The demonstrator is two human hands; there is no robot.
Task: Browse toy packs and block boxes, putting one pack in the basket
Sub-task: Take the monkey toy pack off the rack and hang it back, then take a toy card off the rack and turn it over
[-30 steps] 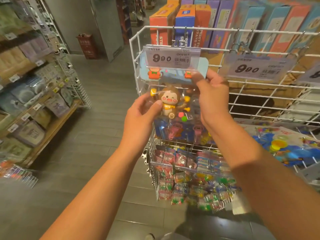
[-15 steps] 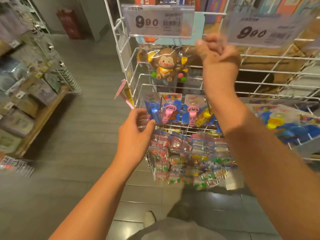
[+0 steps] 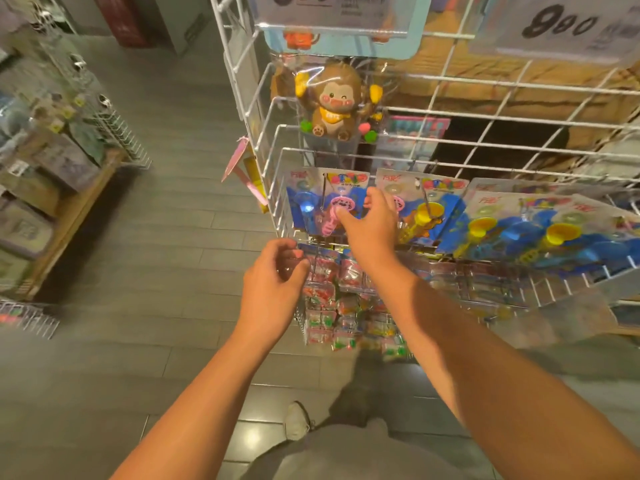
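Head view. A white wire rack (image 3: 450, 161) carries hanging toy packs on pegs, so that each pack faces the shopper and lifts off forwards. The right hand (image 3: 372, 225) reaches to the row just above the left hand; its fingers (image 3: 346, 216) are spread and lie on the front of the pink-toy pack (image 3: 327, 202), the leftmost blue card of that row. Whether the thumb hooks behind the card cannot be told; the hand looks relaxed and wide, touching rather than gripping. The left hand (image 3: 273, 282) hangs lower and just to the left, fingers loosely curled, at the small sachet packs (image 3: 332, 292) on the row beneath; it appears to hold nothing. Judged from this pose, the right hand is feeling for a pack to lift while the left waits to steady it. Above both hands the monkey pack (image 3: 330, 98) hangs on its peg under a price tag (image 3: 332, 8). To the right of the right hand hang yellow-toy packs (image 3: 429, 216). No basket is in view.

Against the frame half a second earlier: the right hand has dropped from the monkey pack's top edge to the row below, the monkey pack stays on its peg, and the left hand has barely shifted.
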